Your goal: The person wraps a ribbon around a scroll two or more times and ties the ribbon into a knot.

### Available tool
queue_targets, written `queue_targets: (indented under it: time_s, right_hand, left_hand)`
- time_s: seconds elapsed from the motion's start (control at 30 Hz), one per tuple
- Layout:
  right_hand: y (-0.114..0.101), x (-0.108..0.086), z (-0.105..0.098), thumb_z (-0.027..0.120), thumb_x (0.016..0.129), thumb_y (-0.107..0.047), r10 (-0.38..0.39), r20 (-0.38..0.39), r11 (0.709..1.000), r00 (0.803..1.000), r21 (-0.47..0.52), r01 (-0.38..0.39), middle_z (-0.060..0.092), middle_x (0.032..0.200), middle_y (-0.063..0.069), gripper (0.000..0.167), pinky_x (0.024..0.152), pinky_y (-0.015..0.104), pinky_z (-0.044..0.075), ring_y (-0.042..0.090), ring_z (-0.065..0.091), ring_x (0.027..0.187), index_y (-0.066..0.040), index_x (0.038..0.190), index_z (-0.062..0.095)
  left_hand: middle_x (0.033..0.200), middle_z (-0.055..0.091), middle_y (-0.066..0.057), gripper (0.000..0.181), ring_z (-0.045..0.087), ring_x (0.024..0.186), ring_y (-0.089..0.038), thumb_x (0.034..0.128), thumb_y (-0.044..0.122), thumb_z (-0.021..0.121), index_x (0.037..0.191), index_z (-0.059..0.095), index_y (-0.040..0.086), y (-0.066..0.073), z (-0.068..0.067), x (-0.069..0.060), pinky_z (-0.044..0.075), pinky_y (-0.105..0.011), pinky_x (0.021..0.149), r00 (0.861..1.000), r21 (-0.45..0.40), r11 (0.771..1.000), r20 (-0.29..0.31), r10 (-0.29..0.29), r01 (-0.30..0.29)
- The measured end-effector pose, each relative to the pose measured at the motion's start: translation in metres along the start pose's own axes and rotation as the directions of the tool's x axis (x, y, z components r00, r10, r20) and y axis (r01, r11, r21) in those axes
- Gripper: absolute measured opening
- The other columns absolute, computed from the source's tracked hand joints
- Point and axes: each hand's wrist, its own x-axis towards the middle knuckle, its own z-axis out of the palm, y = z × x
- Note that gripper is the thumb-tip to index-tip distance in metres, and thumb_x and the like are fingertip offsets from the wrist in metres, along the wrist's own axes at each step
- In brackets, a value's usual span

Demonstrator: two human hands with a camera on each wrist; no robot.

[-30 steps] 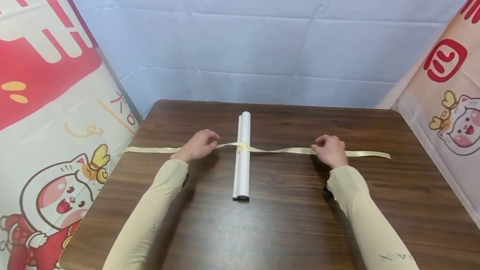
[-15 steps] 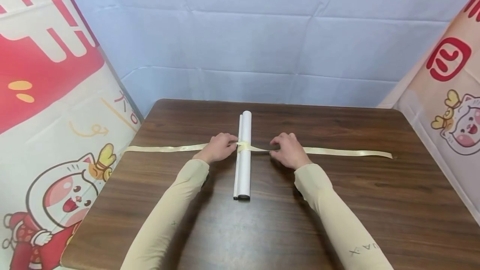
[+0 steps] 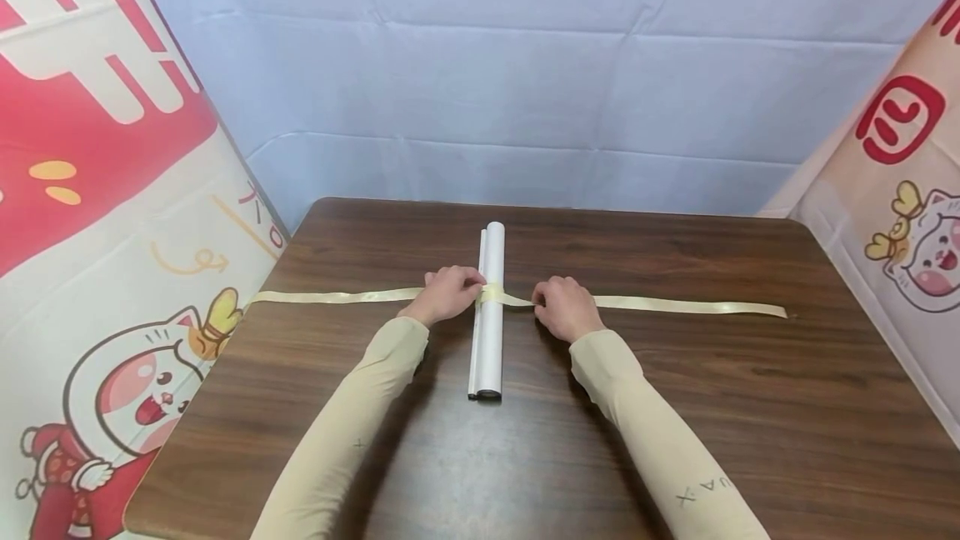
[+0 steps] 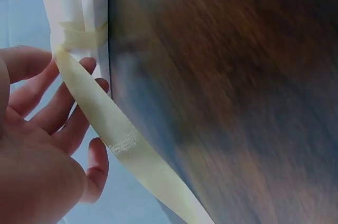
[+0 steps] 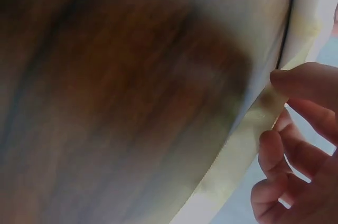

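Observation:
A white roll [image 3: 491, 348], with a thinner white rod along its left side, lies lengthwise on the table. Around its middle passes a pale yellow ribbon [image 3: 667, 305], whose two ends stretch out left and right. My left hand [image 3: 447, 292] pinches the ribbon close against the roll's left side; in the left wrist view the thumb and a finger of that hand [image 4: 42, 166] meet on the ribbon [image 4: 127, 145]. Just right of the roll, my right hand [image 3: 566, 308] pinches the ribbon between thumb and finger, as the right wrist view shows of the hand [image 5: 303, 155] and ribbon [image 5: 232, 160].
The dark wooden table [image 3: 750, 415] extends on both sides of the roll. A pale blue cloth [image 3: 480, 90] hangs behind it, and printed cloths with cartoon cats stand at the left [image 3: 135, 215] and right [image 3: 847, 182].
Both hands have come inward along the ribbon to the roll, the right one travelling farther. The fingers of the right hand have closed on the ribbon.

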Motion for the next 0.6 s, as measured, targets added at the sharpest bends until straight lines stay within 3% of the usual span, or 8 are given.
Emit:
queue_targets:
  time_s: [0.17,0.4,0.6]
  right_hand:
    - [-0.005,0.003,0.001,0.062,0.090,-0.016,0.028,-0.034,0.999,0.999,0.025,-0.027,0.064,0.091,0.006,0.009,0.075,0.042,0.050,0.026,0.059,0.086,-0.014,0.089,0.070]
    - [-0.014,0.008,-0.001,0.060,0.092,-0.017,0.043,-0.198,0.994,0.979,0.110,-0.021,0.064,0.096,0.006,0.013,0.074,0.044,0.052,0.026,0.062,0.085,-0.012,0.097,0.071]
    - [-0.019,0.012,-0.004,0.060,0.092,-0.018,0.034,-0.278,0.990,0.960,0.142,0.007,0.063,0.097,0.005,0.012,0.072,0.042,0.051,0.026,0.061,0.081,-0.012,0.097,0.070]
  left_hand:
    - [0.103,0.073,0.000,0.022,0.064,0.102,-0.022,0.0939,0.020,0.054,0.107,0.071,0.015,0.002,0.000,0.002,0.033,-0.045,0.086,0.999,-0.040,0.998,-0.001,-0.040,0.040]
    - [0.104,0.070,-0.004,0.025,0.060,0.108,-0.024,0.0982,0.027,0.051,0.112,0.068,0.015,0.003,0.000,0.006,0.030,-0.059,0.101,0.995,-0.147,0.984,0.038,-0.097,0.101]
    - [0.099,0.070,-0.003,0.029,0.062,0.092,-0.020,0.0969,0.032,0.053,0.115,0.067,0.014,0.004,-0.001,0.009,0.041,-0.049,0.093,0.996,-0.179,0.981,0.057,-0.066,0.076]
